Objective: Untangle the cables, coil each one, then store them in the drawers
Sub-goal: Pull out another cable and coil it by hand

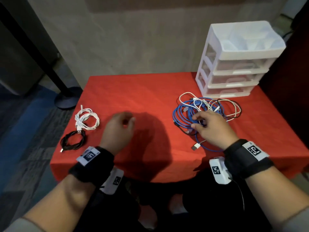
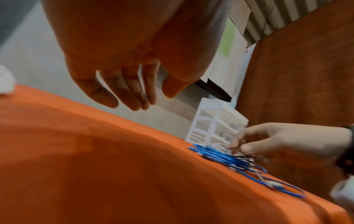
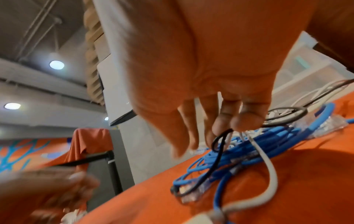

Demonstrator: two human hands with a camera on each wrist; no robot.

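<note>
A tangle of blue, white and black cables (image 1: 185, 113) lies on the red cloth in front of the white drawer unit (image 1: 234, 64). My right hand (image 1: 194, 121) is down on this tangle (image 3: 258, 145), thumb apart from the fingers. The fingertips (image 3: 243, 122) touch a black loop and white strands, and no cable is plainly gripped. My left hand (image 1: 128, 122) hovers over the middle of the table, its fingers (image 2: 134, 98) loosely curled and holding nothing. A coiled white cable (image 1: 87, 119) and a coiled black cable (image 1: 73, 139) lie at the left edge. The drawers look closed.
The red table cloth (image 1: 150, 91) is bare between the two coils and the tangle. A white USB plug (image 1: 195, 146) trails toward the front edge. On the floor at the left stands a black pole on a round base (image 1: 66, 97). A wall runs behind the table.
</note>
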